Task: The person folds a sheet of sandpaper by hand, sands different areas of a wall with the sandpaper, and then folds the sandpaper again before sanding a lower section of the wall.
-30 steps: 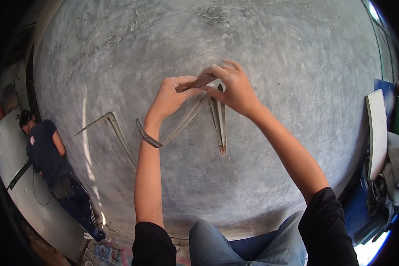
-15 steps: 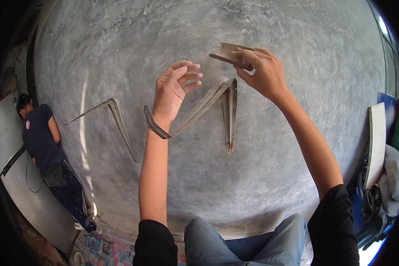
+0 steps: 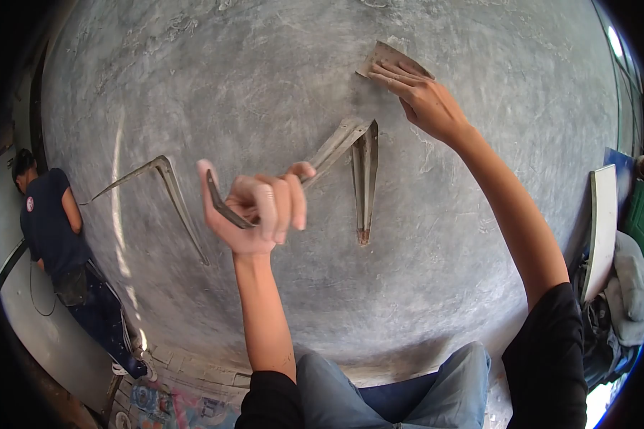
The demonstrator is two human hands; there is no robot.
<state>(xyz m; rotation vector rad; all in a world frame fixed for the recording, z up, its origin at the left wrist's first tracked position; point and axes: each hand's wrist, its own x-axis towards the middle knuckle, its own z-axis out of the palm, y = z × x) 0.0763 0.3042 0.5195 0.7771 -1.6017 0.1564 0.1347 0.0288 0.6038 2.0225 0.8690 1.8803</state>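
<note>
My right hand (image 3: pixel 426 104) is high on the grey wall (image 3: pixel 465 236), its fingers laid over a thin, flat brownish rectangular piece (image 3: pixel 401 58). That piece lies against the wall; whether it is sandpaper or a scraper plate I cannot tell. Lower left, my left hand (image 3: pixel 257 211) is slightly blurred, its fingers curled round the outer end of a metal shelf bracket (image 3: pixel 366 179). The bracket's bent tip shows between thumb and fingers. Its upright leg is fixed to the wall.
A second metal bracket (image 3: pixel 175 189) sticks out of the wall at left. Beyond it a person in dark clothes (image 3: pixel 57 229) stands by a pale panel. At right are a white board (image 3: pixel 598 229) and grey bundles (image 3: pixel 630 286). Colourful sheets (image 3: pixel 179 404) cover the floor.
My left hand has dropped from its raised, loosely spread pose to the bracket's end. My right hand has moved slightly up, and the brownish piece has turned flat against the wall.
</note>
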